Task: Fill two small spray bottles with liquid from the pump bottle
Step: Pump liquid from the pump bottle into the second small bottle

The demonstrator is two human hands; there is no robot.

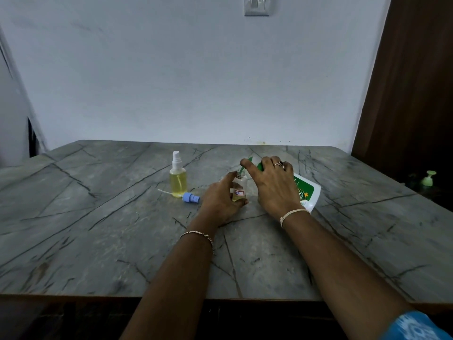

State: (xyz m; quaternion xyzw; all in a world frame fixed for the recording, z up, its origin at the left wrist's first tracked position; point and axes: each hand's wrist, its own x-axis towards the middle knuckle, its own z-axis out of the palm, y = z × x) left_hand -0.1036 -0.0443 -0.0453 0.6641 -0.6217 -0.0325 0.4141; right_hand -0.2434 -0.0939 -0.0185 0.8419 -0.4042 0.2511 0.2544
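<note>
The left hand (pixel 218 202) grips the open bottle (pixel 239 190) upright on the table (pixel 122 241), and the right hand (pixel 272 185) clasps the pump bottle (pixel 306 192), tilted along 10-to-4 o'clock with its nozzle (pixel 242 169) at that bottle's mouth; the filled bottle (pixel 178 180) stands at 9 o'clock.

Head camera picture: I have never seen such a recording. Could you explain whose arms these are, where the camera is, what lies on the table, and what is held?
There is no machine here. A person works with bare hands, and one camera worn on the head looks forward and down. On the grey table stands a capped spray bottle full of yellow liquid. A loose blue spray cap lies beside it. The left hand holds a small open bottle with little liquid inside. The right hand holds the tilted pump bottle, with its green spout at the small bottle's mouth.
</note>
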